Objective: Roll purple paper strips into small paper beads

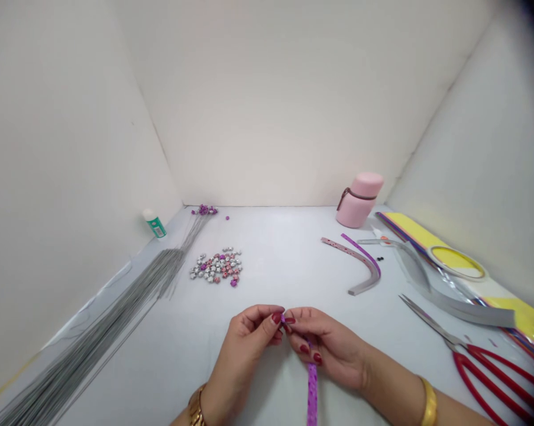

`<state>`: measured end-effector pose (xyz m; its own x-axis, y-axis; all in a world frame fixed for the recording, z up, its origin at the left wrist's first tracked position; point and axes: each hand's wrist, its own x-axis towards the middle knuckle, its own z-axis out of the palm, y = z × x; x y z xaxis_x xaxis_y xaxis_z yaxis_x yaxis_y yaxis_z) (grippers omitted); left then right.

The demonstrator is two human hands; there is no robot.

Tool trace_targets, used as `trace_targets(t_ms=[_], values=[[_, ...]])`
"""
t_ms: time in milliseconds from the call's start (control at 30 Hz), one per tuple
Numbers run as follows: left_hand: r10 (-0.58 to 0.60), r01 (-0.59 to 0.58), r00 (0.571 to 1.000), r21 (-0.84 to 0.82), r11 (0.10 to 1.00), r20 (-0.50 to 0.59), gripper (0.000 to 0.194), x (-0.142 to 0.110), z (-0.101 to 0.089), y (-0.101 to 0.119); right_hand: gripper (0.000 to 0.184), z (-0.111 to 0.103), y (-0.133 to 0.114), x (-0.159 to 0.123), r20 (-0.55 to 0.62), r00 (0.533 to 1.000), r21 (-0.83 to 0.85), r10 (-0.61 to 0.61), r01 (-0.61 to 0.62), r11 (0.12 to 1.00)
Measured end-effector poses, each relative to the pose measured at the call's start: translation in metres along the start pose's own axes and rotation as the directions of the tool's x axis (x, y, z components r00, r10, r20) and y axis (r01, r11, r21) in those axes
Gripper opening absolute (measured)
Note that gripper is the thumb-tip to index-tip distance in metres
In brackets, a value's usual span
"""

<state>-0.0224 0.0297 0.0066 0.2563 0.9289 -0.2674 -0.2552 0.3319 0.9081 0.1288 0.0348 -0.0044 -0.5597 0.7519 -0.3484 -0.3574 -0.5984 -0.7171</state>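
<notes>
Both my hands meet at the front middle of the table, fingertips pinched together. A purple patterned paper strip [311, 393] hangs down from under my right hand [326, 343], whose fingers are closed on it. At the strip's upper end, a small purple folded bit [283, 318] shows between the thumbs and forefingers. My left hand [253, 337] pinches this folded end from the left. Its exact shape is mostly hidden by the fingertips. Ahead and to the left lies a loose pile of small silver, pink and purple paper stars [217, 266].
A bundle of grey wires [116, 325] runs along the left, with purple stars [204, 210] at its far end. A glue stick [154, 223] and pink flask [359, 201] stand behind. Rightward lie paper strips [364, 269], red-handled scissors [455, 343], tape roll [456, 262] and yellow sheets [408, 231].
</notes>
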Motion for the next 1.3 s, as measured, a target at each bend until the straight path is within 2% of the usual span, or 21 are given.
trace_targets(t_ms=[167, 333, 500, 633, 800, 967, 1033, 1100, 1300], values=[[0.007, -0.007, 1.000, 0.019, 1.000, -0.024, 0.018, 0.001, 0.000, -0.002, 0.011, 0.001, 0.001, 0.000, -0.015, 1.000, -0.002, -0.010, 0.010, 1.000], [0.007, -0.005, 0.998, 0.040, 0.999, -0.066, 0.017, 0.001, 0.000, 0.000, 0.016, 0.006, 0.002, -0.002, -0.098, 0.986, -0.187, -0.135, 0.116, 0.976], [0.022, -0.012, 0.987, 0.067, 0.998, -0.161, 0.018, 0.003, -0.001, 0.001, 0.026, 0.011, 0.002, -0.002, -0.129, 0.967, -0.353, -0.221, 0.163, 0.921], [0.026, -0.008, 0.980, 0.094, 0.996, -0.198, 0.018, 0.002, -0.001, 0.001, 0.026, 0.011, 0.002, -0.002, -0.135, 0.958, -0.429, -0.255, 0.175, 0.886], [0.073, -0.046, 0.980, 0.141, 0.989, -0.187, 0.022, 0.002, 0.000, 0.000, 0.029, 0.009, 0.005, -0.002, -0.161, 0.941, -0.499, -0.296, 0.181, 0.848], [0.095, -0.062, 0.990, 0.273, 0.960, -0.108, 0.019, 0.005, -0.003, -0.003, 0.029, 0.009, 0.004, -0.002, -0.165, 0.924, -0.529, -0.344, 0.211, 0.822], [0.123, -0.079, 0.986, 0.342, 0.936, -0.110, 0.019, 0.004, -0.003, -0.003, 0.028, 0.010, 0.004, -0.002, -0.172, 0.927, -0.535, -0.332, 0.195, 0.822], [0.204, -0.139, 0.973, 0.424, 0.895, -0.110, 0.017, 0.000, -0.002, -0.002, 0.028, 0.010, 0.004, -0.001, -0.185, 0.934, -0.522, -0.306, 0.171, 0.836], [0.485, -0.378, 0.874, 0.676, 0.632, 0.035, 0.014, -0.008, -0.002, -0.001, 0.032, 0.012, 0.005, -0.002, -0.195, 0.951, -0.401, -0.238, 0.145, 0.905]])
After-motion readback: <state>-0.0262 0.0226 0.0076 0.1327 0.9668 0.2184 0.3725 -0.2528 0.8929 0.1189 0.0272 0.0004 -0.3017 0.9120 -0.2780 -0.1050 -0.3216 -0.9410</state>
